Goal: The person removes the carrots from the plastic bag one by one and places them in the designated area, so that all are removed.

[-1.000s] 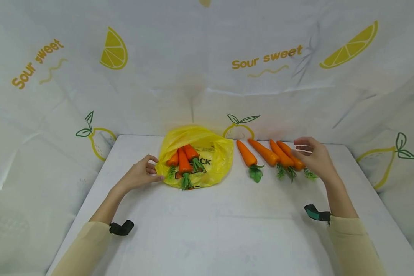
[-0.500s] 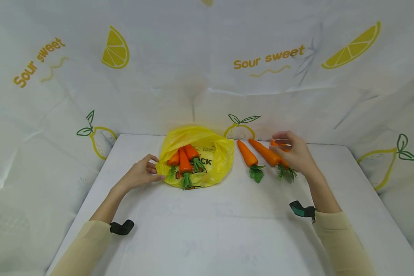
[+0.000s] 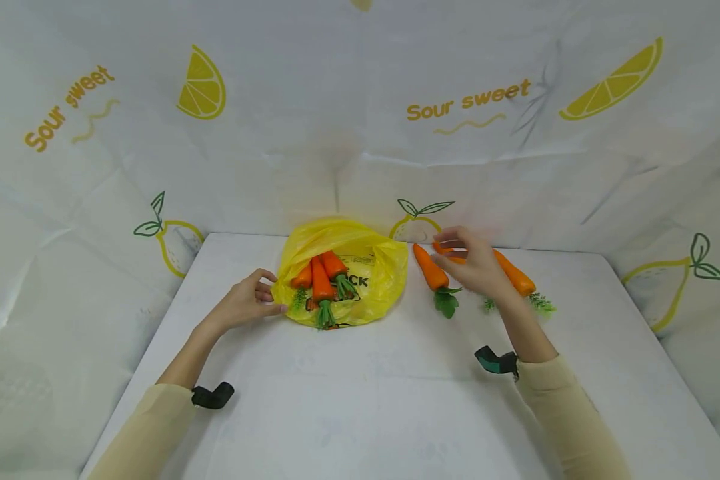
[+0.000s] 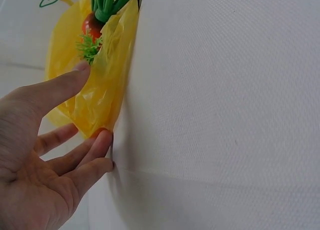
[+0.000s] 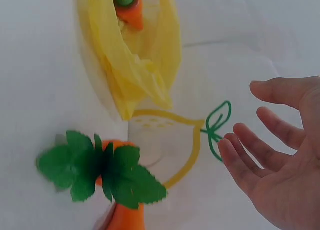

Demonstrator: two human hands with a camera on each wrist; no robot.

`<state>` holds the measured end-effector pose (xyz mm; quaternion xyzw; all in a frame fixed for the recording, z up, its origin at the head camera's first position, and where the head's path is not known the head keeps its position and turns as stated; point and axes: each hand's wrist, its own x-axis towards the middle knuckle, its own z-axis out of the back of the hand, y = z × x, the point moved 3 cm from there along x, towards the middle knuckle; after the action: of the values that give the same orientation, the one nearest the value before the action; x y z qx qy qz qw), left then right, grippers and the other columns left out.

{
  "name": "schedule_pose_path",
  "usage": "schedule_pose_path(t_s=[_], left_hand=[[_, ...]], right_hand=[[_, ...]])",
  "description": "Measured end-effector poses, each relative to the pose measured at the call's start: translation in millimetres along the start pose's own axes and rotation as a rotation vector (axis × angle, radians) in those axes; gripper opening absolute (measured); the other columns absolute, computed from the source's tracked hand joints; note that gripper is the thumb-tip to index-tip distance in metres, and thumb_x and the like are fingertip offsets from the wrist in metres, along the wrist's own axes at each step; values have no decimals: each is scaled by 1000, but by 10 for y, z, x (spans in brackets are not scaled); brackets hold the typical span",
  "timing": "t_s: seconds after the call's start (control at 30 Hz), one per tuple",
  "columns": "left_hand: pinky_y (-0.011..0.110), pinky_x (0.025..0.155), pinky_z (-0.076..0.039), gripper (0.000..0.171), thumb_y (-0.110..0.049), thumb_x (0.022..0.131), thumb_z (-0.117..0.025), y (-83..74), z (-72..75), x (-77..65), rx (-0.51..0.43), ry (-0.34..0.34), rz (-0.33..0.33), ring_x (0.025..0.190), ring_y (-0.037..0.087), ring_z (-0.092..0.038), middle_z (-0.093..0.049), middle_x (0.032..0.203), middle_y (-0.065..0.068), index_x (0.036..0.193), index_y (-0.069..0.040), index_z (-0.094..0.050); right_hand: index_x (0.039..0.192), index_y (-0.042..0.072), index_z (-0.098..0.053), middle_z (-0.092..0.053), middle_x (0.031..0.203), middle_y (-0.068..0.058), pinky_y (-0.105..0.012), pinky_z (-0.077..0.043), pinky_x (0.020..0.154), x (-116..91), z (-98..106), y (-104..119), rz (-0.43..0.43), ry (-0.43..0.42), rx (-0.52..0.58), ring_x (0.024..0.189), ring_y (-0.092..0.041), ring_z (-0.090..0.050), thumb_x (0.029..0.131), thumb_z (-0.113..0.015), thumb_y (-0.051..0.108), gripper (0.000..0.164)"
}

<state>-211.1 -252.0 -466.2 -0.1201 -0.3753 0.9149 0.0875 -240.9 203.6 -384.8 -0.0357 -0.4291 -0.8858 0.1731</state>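
A yellow plastic bag [image 3: 384, 280] lies with its mouth toward me, and 3 toy carrots [image 3: 321, 283] with green tops show inside it. At its left edge, my left hand [image 3: 243, 303] touches the film with relaxed fingers, thumb and fingers apart in the left wrist view [image 4: 55, 175]. To the right of the bag is a carrot [image 3: 430, 268] with broad leaves. My right hand [image 3: 474, 263] is over the row of carrots with loosely spread fingers, holding nothing in the right wrist view; it partly hides the carrots beneath. Another carrot [image 3: 516, 273] shows beyond its wrist.
A white table [image 3: 360, 400] lies under everything, and a white sheet [image 3: 312, 133] printed with lemons and lettering hangs behind it. Small black devices [image 3: 213, 395] are strapped on both wrists.
My right hand has moved left along the row, from the rightmost carrot toward the carrots nearer the bag. The carrots appear unmoved, and my left hand stays at the bag.
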Motion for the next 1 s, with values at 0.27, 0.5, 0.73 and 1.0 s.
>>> schedule_pose_path(t_s=[0.27, 0.5, 0.73, 1.0], left_hand=[[57, 108, -59, 69, -37, 93, -87, 0, -9, 2, -3, 1, 20, 119, 36, -72, -69, 137, 28, 143, -6, -50], [57, 109, -58, 69, -36, 93, -87, -8, -8, -2, -8, 0, 21, 120, 36, -72, -69, 138, 28, 143, -6, -50], [57, 108, -59, 68, -35, 93, -87, 0, -8, 1, -2, -1, 19, 119, 35, -73, -70, 137, 28, 142, -6, -51], [56, 107, -59, 68, -35, 93, -87, -14, -4, -7, -4, 1, 24, 118, 35, -72, -70, 137, 27, 142, -6, -50]], right_hand=[[137, -4, -60, -65, 139, -28, -66, -53, 113, 129, -232, 103, 28, 58, 50, 128, -49, -66, 102, -75, 10, 41], [137, -8, -59, -64, 138, -29, -65, -54, 112, 215, -455, 178, 50, 101, 71, 128, -48, -66, 101, -77, 10, 44], [135, -7, -60, -62, 138, -31, -64, -55, 112, 306, -729, 248, 59, 161, 96, 129, -51, -66, 101, -76, 11, 42], [132, -7, -61, -64, 138, -33, -63, -54, 113, 420, -1022, 277, 69, 220, 136, 128, -51, -66, 102, -74, 11, 38]])
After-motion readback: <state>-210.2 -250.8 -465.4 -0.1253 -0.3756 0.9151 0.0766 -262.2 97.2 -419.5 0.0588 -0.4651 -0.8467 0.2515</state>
